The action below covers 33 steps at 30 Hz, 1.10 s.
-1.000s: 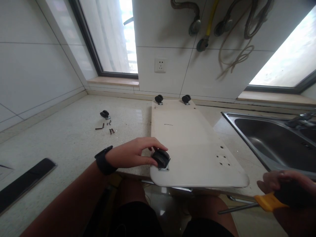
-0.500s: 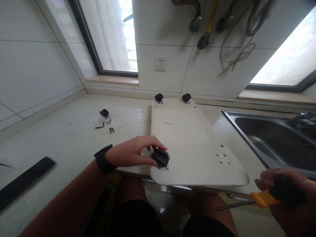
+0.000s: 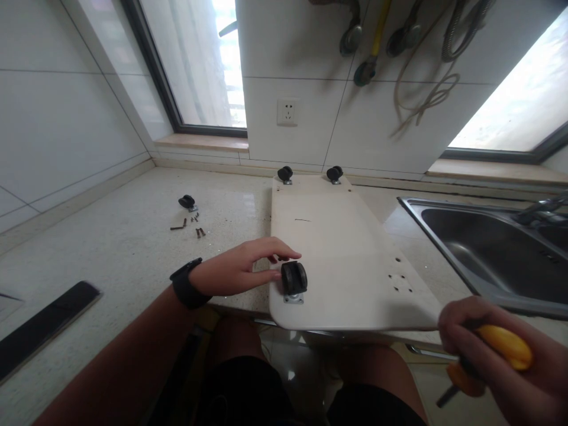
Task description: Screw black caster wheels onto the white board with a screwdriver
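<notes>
A white board (image 3: 332, 236) lies on the countertop, its near edge at the counter's front. On its near left corner stands a black caster wheel (image 3: 294, 278) with a metal plate. My left hand (image 3: 248, 266) is beside this caster, fingers apart, the thumb at or almost touching the wheel. My right hand (image 3: 501, 349), off the board's near right corner, is wrapped round a yellow-and-black screwdriver (image 3: 506, 346) whose shaft points down and left. Two more casters, the far left one (image 3: 284, 173) and the far right one (image 3: 334, 173), sit at the board's back edge. Several holes (image 3: 399, 284) mark its near right corner.
On the counter at left lie a loose caster (image 3: 187, 202), small screws (image 3: 194, 218) and larger bolts (image 3: 201, 232). A long black object (image 3: 48, 331) rests at the far left. A steel sink (image 3: 470, 236) is on the right. Hoses (image 3: 377, 35) hang on the tiled wall behind.
My left hand has loosened from the near caster, and the wheel has swivelled to face me. My right hand has moved up and left, with the screwdriver turned in it.
</notes>
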Each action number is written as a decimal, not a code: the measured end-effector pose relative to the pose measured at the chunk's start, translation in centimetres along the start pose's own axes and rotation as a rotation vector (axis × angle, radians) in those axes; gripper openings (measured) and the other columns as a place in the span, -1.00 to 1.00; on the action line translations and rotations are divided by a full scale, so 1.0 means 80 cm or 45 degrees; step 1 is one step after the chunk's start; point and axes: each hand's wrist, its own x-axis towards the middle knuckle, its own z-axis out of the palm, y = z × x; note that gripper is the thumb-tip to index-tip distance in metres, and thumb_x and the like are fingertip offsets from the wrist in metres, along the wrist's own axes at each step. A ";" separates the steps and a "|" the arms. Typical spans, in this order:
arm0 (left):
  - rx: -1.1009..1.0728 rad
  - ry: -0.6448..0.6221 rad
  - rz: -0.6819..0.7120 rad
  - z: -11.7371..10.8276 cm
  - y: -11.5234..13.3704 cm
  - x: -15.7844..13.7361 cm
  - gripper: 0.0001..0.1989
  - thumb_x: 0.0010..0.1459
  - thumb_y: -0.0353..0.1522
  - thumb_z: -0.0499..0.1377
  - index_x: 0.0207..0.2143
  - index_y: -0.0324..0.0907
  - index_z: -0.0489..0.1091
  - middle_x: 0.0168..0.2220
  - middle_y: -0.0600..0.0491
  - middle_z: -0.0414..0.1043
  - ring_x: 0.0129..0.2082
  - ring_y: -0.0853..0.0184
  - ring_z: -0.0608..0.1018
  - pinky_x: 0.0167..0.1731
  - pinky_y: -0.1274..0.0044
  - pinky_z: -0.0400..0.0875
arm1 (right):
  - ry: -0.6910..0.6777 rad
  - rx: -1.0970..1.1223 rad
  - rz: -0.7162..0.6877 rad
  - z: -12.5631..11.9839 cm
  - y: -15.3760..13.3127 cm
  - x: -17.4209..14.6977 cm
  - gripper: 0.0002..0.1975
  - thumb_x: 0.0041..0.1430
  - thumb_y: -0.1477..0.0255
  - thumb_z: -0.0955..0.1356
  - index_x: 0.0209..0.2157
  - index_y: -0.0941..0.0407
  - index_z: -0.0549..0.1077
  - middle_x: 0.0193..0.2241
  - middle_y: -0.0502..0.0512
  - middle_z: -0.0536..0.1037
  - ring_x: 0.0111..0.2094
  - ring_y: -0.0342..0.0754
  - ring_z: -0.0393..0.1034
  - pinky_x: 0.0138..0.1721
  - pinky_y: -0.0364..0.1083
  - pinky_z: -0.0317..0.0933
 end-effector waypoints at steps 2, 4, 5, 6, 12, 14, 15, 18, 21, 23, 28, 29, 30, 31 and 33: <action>0.024 -0.005 0.021 0.001 0.001 0.000 -0.62 0.39 -0.39 0.17 0.23 -0.10 0.40 0.15 -0.09 0.51 0.13 0.20 0.55 0.18 0.30 0.46 | -0.172 -0.105 -0.194 0.012 -0.033 -0.003 -0.91 0.32 0.28 0.37 -0.22 -0.03 0.48 -0.38 0.01 0.57 -0.44 -0.05 0.51 -0.46 -0.14 0.41; 0.066 -0.013 0.037 0.003 -0.001 0.001 -0.58 0.34 -0.41 0.20 0.24 -0.11 0.39 0.15 -0.10 0.50 0.15 0.18 0.54 0.22 0.27 0.43 | -0.343 -0.155 -0.436 0.028 -0.062 -0.001 -0.82 0.27 0.41 0.35 -0.10 -0.06 0.51 -0.25 0.02 0.63 -0.29 -0.03 0.60 -0.32 -0.13 0.49; 0.097 -0.013 0.040 0.004 -0.003 0.000 -0.54 0.32 -0.40 0.22 0.26 -0.11 0.37 0.18 -0.11 0.48 0.18 0.15 0.52 0.25 0.24 0.40 | -0.382 -0.197 -0.516 0.037 -0.074 0.001 -0.71 0.25 0.48 0.33 -0.04 -0.08 0.51 -0.18 0.01 0.64 -0.23 -0.04 0.62 -0.26 -0.13 0.51; 0.133 -0.006 0.041 0.006 -0.007 0.000 -0.49 0.30 -0.39 0.24 0.28 -0.10 0.34 0.22 -0.12 0.45 0.22 0.12 0.49 0.29 0.20 0.36 | -0.409 -0.223 -0.595 0.046 -0.083 0.004 -0.62 0.23 0.50 0.32 0.04 -0.09 0.50 -0.12 0.02 0.65 -0.20 -0.05 0.63 -0.22 -0.12 0.53; 0.274 0.072 -0.031 0.029 -0.044 -0.005 -0.39 0.31 -0.26 0.28 0.36 -0.06 0.26 0.43 -0.19 0.17 0.50 -0.03 0.10 0.45 -0.02 0.01 | -0.564 -0.461 -0.814 0.090 -0.102 0.011 -0.35 0.12 0.60 0.29 0.26 0.00 0.41 0.19 0.16 0.55 0.00 0.12 0.60 -0.11 0.11 0.58; 0.269 0.095 -0.076 0.039 -0.054 -0.007 -0.36 0.31 -0.19 0.28 0.38 -0.03 0.23 0.48 -0.19 0.07 0.52 -0.07 0.01 0.44 -0.07 -0.05 | -0.591 -0.545 -0.817 0.097 -0.103 0.011 -0.33 0.11 0.59 0.30 0.29 0.03 0.38 0.21 0.20 0.53 -0.02 0.16 0.60 -0.16 0.14 0.59; 0.259 0.103 -0.095 0.044 -0.058 -0.007 -0.34 0.32 -0.16 0.28 0.39 -0.02 0.22 0.49 -0.19 0.04 0.53 -0.09 -0.02 0.44 -0.09 -0.06 | -0.602 -0.579 -0.812 0.099 -0.104 0.012 -0.32 0.10 0.59 0.30 0.30 0.04 0.38 0.22 0.22 0.52 -0.04 0.18 0.61 -0.19 0.15 0.59; 0.222 0.135 -0.146 0.056 -0.064 -0.009 -0.36 0.35 -0.10 0.24 0.39 0.00 0.21 0.52 -0.17 -0.03 0.55 -0.10 -0.09 0.44 -0.10 -0.10 | -0.626 -0.651 -0.810 0.099 -0.107 0.014 -0.28 0.07 0.57 0.31 0.31 0.04 0.36 0.23 0.26 0.50 -0.10 0.19 0.62 -0.27 0.15 0.59; 0.187 0.176 -0.172 0.065 -0.064 -0.009 -0.39 0.36 -0.11 0.23 0.38 -0.03 0.23 0.54 -0.18 -0.10 0.55 -0.11 -0.16 0.44 -0.12 -0.14 | -0.651 -0.682 -0.806 0.098 -0.111 0.015 -0.25 0.03 0.56 0.31 0.31 0.03 0.36 0.23 0.27 0.49 -0.13 0.20 0.62 -0.30 0.16 0.59; 0.156 0.201 -0.179 0.071 -0.064 -0.009 -0.39 0.35 -0.12 0.24 0.37 -0.05 0.24 0.54 -0.19 -0.12 0.55 -0.12 -0.19 0.43 -0.14 -0.16 | -0.665 -0.690 -0.795 0.098 -0.112 0.016 -0.28 0.05 0.56 0.31 0.30 0.02 0.37 0.21 0.26 0.50 -0.13 0.20 0.62 -0.32 0.17 0.59; 0.086 0.263 -0.182 0.082 -0.069 -0.009 -0.37 0.33 -0.13 0.25 0.38 -0.01 0.22 0.55 -0.14 -0.15 0.56 -0.11 -0.23 0.44 -0.14 -0.21 | -0.605 -0.690 -0.794 0.105 -0.110 0.016 -0.41 0.18 0.53 0.31 0.26 0.01 0.39 0.19 0.25 0.51 -0.16 0.16 0.62 -0.34 0.12 0.58; 0.080 0.271 -0.179 0.084 -0.071 -0.009 -0.37 0.33 -0.13 0.25 0.38 0.00 0.22 0.55 -0.14 -0.15 0.56 -0.11 -0.23 0.44 -0.14 -0.22 | -0.594 -0.689 -0.796 0.106 -0.110 0.016 -0.42 0.18 0.52 0.31 0.25 0.01 0.40 0.19 0.25 0.52 -0.17 0.16 0.63 -0.34 0.11 0.58; 0.076 0.278 -0.175 0.085 -0.073 -0.009 -0.37 0.33 -0.12 0.26 0.38 0.00 0.22 0.55 -0.13 -0.14 0.56 -0.12 -0.23 0.44 -0.14 -0.22 | -0.592 -0.691 -0.795 0.107 -0.110 0.016 -0.42 0.19 0.52 0.32 0.25 0.00 0.40 0.19 0.25 0.52 -0.17 0.15 0.63 -0.34 0.11 0.58; 0.075 0.282 -0.171 0.086 -0.075 -0.009 -0.36 0.32 -0.11 0.26 0.38 0.00 0.23 0.55 -0.13 -0.14 0.55 -0.13 -0.23 0.44 -0.15 -0.22 | -0.592 -0.692 -0.793 0.107 -0.110 0.017 -0.42 0.19 0.51 0.32 0.25 0.00 0.40 0.19 0.24 0.52 -0.18 0.15 0.63 -0.34 0.11 0.58; 0.075 0.286 -0.164 0.088 -0.079 -0.009 -0.34 0.31 -0.09 0.27 0.38 0.00 0.22 0.55 -0.13 -0.15 0.55 -0.14 -0.22 0.43 -0.16 -0.23 | -0.596 -0.694 -0.789 0.107 -0.111 0.017 -0.41 0.18 0.52 0.32 0.25 -0.01 0.40 0.18 0.23 0.52 -0.20 0.15 0.63 -0.35 0.12 0.58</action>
